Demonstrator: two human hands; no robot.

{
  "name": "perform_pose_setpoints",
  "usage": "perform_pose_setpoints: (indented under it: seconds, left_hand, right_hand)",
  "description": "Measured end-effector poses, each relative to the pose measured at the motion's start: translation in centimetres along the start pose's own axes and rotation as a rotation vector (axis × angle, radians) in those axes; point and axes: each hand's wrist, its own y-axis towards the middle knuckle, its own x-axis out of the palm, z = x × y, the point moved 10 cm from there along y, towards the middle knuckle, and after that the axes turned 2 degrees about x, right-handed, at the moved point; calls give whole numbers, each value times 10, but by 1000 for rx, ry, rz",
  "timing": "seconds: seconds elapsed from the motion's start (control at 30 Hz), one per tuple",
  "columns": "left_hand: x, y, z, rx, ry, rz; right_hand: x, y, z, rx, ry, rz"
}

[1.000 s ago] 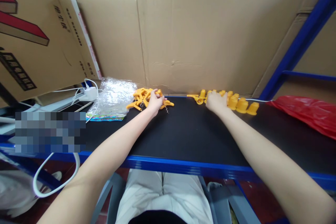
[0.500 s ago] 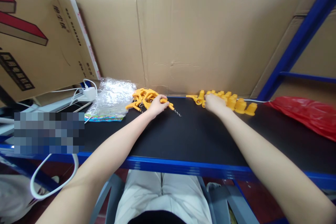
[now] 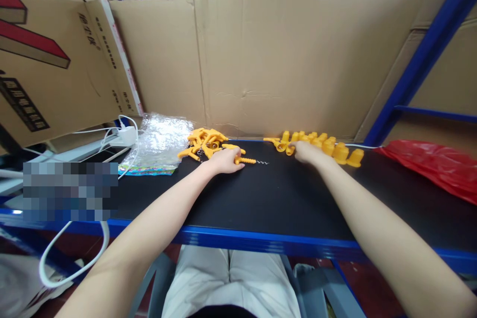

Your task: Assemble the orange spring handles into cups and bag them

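In my left hand (image 3: pixel 226 160) is a yellow corkscrew (image 3: pixel 249 161), its ribbed shaft and metal spiral pointing right, low over the black tabletop. My fingers are closed round its handle end. Just behind that hand lies a heap of yellow corkscrew pieces (image 3: pixel 201 138) with metal spirals among them. To the right, my right hand (image 3: pixel 307 151) is closed at a yellow bell-shaped piece (image 3: pixel 289 150) with a round opening; its fingertips are partly hidden. Several more bell-shaped yellow pieces (image 3: pixel 328 146) stand in rows behind and beside that hand.
A clear plastic bag (image 3: pixel 158 141) lies left of the heap, near a white charger (image 3: pixel 127 135) with cables. A red plastic bag (image 3: pixel 428 164) is at the right. A cardboard wall (image 3: pixel 276 59) closes the back; a blue edge (image 3: pixel 261 239) runs along the front.
My left hand has drawn the corkscrew slightly toward me and right, away from the heap; its shaft now lies nearly level. My right hand stays by the bell-shaped pieces, shifted slightly.
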Motion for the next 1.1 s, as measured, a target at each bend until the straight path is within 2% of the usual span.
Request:
perform_pose_setpoints:
  seconds: [0.17, 0.37, 0.53, 0.57, 0.63, 0.7, 0.73, 0.8, 0.9, 1.0, 1.1]
  left_hand:
    - [7, -2, 3, -5, -48, -113]
    - [8, 2, -8, -56, -53, -70]
    - [10, 4, -10, -33, -85, -63]
    - [11, 4, -10, -30, -91, -65]
    - [11, 4, -9, -30, -101, -71]
    - [11, 4, -8, -29, -104, -78]
    - [10, 4, -7, -26, -105, -80]
    - [10, 4, -6, -24, -108, -83]
    - [11, 3, -7, -30, -117, -85]
    - [12, 4, -8, -35, -121, -90]
    - [11, 4, -8, -27, -125, -83]
  right_hand:
    - [-1, -7, -8, -24, -16, -58]
    - [2, -12, -18, -44, -81, -91]
    - [10, -17, -31, -84, -31, -244]
    - [5, -17, -32, -96, -23, -212]
    - [-14, -15, -30, -83, -26, -59]
    - [-29, -15, -19, -19, -57, 79]
    - [-31, -14, -13, 18, -79, 98]
    - [-25, -13, -1, 76, -108, 60]
    - [-5, -10, 6, 51, -116, -57]
    - [11, -10, 2, -34, -175, -178]
    - [11, -12, -7, -77, -197, -182]
